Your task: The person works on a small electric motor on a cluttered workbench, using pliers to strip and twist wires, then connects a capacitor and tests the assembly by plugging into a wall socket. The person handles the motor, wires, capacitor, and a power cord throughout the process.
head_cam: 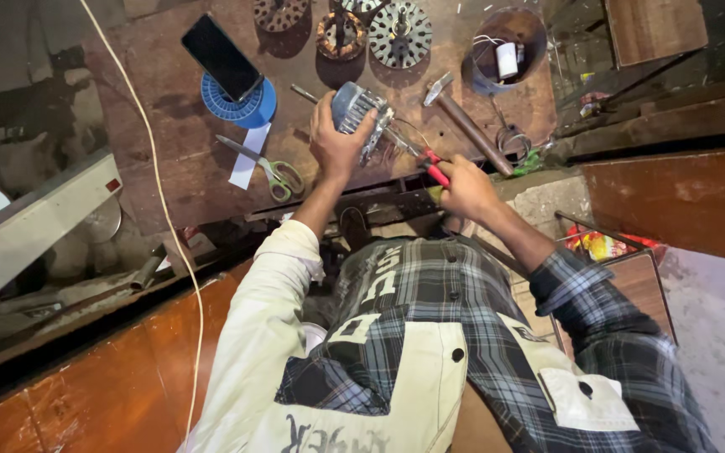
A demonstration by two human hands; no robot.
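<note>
In the round tub, a white spool

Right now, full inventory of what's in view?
motor part: 1, grey metal, in left hand, bench centre
pliers: 1, red handles, in right hand
hammer: 1, wooden handle, right of motor part
scissors: 1, green handles, bench left
phone: 1, black, on blue spool
round metal discs: at least 3, bench top edge
bucket: 1, dark, bench top right
cord: 1, white, left
left hand: grip shut
right hand: grip shut
</note>
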